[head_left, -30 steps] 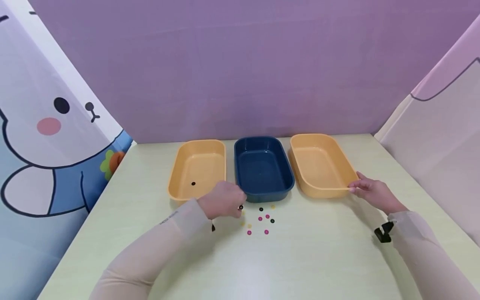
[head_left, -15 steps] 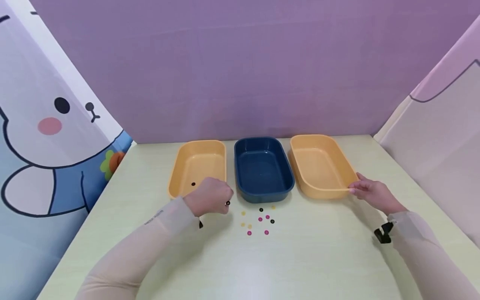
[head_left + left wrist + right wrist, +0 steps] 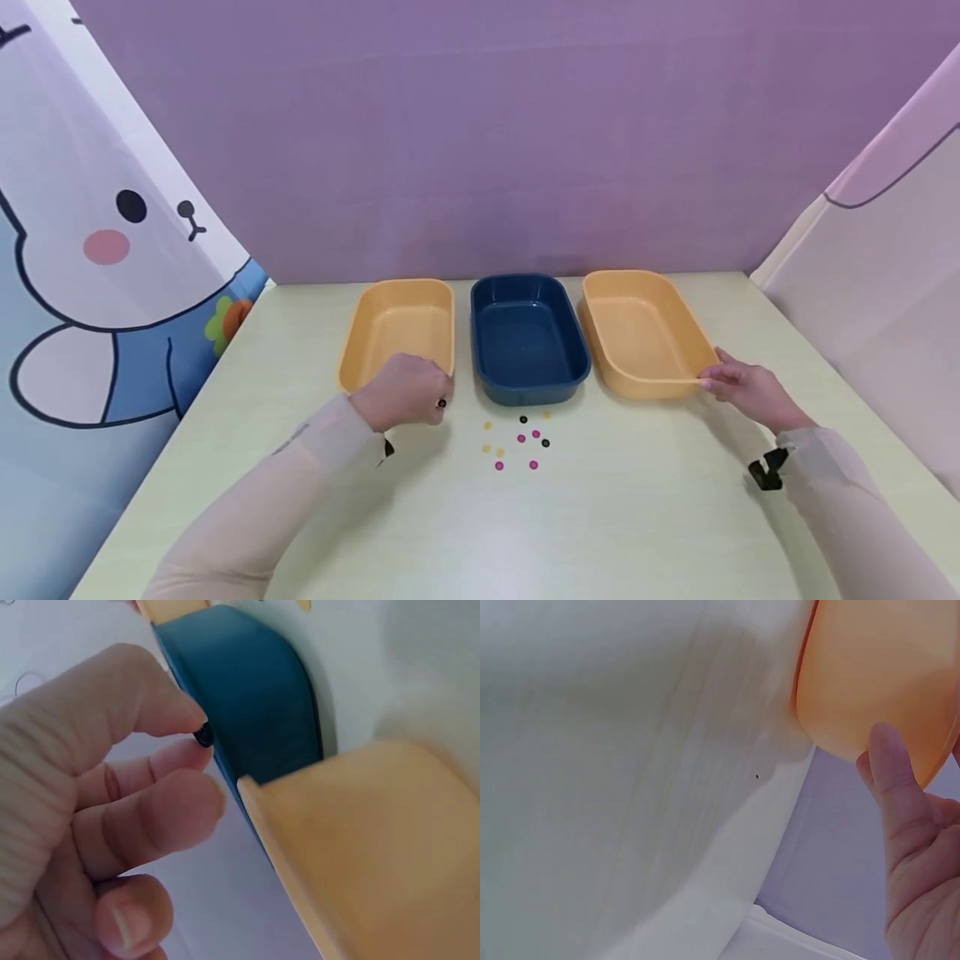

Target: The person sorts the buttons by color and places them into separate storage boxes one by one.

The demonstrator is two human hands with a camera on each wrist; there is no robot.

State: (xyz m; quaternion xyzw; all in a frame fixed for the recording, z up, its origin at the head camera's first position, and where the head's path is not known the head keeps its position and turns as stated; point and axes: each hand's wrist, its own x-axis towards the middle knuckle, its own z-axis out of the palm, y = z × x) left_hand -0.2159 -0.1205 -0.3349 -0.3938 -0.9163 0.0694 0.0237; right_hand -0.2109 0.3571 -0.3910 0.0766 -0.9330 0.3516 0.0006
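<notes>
My left hand (image 3: 405, 390) pinches a small black button-like disc (image 3: 203, 735) between thumb and index finger. In the head view it is over the near right corner of the left yellow tray (image 3: 360, 329), hiding that corner; the disc (image 3: 442, 403) shows at the fingertips. The left wrist view has the other fingers loosely curled, beside the tray's rim (image 3: 281, 855). My right hand (image 3: 753, 392) grips the near right corner of the right yellow tray (image 3: 660, 387), thumb (image 3: 891, 754) on one side of the rim and fingers on the other.
A dark blue tray (image 3: 528, 396) stands between the two yellow ones. In front of it lie several small discs: pink (image 3: 521, 438), yellow (image 3: 486, 449) and black (image 3: 546, 443). A purple cloth (image 3: 510, 150) hangs behind the table (image 3: 600, 533).
My left hand has moved left with the black disc, from the scattered discs to the left yellow tray's near edge, covering a black disc inside it. The right hand stays on its tray.
</notes>
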